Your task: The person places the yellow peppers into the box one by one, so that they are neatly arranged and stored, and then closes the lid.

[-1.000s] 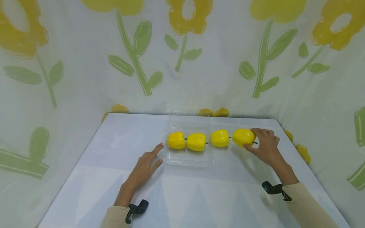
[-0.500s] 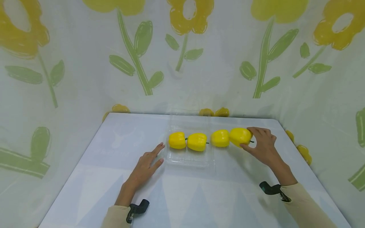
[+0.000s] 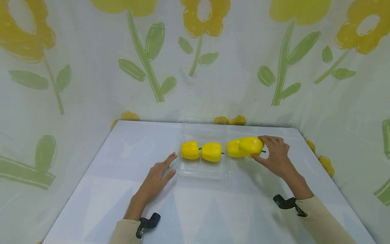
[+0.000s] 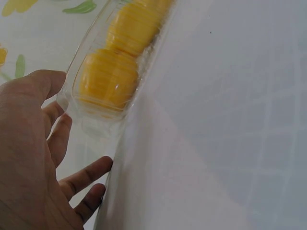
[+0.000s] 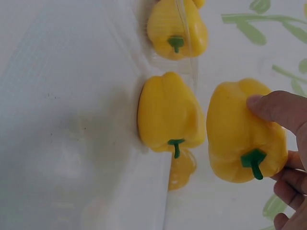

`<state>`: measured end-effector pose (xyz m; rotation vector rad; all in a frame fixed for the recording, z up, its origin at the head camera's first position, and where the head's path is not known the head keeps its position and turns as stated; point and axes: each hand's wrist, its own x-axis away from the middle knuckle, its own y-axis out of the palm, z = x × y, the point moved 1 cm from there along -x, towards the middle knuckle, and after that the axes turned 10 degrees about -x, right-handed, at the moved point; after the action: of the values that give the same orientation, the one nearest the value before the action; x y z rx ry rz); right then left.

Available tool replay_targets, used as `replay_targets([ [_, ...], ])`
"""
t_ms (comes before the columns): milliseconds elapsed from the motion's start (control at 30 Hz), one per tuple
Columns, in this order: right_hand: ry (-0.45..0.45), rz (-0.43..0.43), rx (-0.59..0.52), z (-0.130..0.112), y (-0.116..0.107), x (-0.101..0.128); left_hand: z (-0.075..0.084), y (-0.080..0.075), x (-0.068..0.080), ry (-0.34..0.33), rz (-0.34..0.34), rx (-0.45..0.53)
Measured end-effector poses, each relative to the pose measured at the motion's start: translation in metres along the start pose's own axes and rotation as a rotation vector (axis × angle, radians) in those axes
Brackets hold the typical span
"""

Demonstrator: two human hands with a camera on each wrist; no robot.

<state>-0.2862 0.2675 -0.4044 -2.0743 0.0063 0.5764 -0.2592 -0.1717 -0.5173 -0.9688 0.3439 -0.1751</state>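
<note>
Left hand: the left hand [image 3: 156,178] is nearest to me. It lies flat on the white table [image 3: 100,189], fingers straight and a bit spread. The fingertips [image 3: 172,163] are at the near left corner of the clear tray [image 3: 202,169]. It holds nothing.

Right hand: the right hand [image 3: 274,154] is right of the tray. Its thumb and fingers are curled around 1 yellow pepper.

Held pepper: the held pepper [image 3: 250,145] looks lifted a little off the table in the right wrist view. Its green stem [image 5: 253,161] points toward the hand. It is just right of the tray and overlaps the next pepper.

Loose pepper: 1 loose pepper [image 3: 233,149] sits on the table, right beside the tray's right edge.

Tray: 2 peppers [image 3: 201,151] lie side by side inside it.

How far: I think it is about half done. 2 are in the tray, 2 are still outside, and 1 of those is in the hand.

Far back: a cloth wall with yellow flowers [image 3: 201,17].
</note>
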Motion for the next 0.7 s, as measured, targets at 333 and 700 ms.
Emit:
replay_targets([
  [333,-0.024,-0.014,-0.024,-0.014,0.009,-0.006,-0.001,0.0,0.0,-0.014,-0.005,0.0],
  [700,-0.065,-0.033,-0.058,-0.027,0.02,-0.01,0.001,0.0,0.0,-0.01,-0.002,0.011],
])
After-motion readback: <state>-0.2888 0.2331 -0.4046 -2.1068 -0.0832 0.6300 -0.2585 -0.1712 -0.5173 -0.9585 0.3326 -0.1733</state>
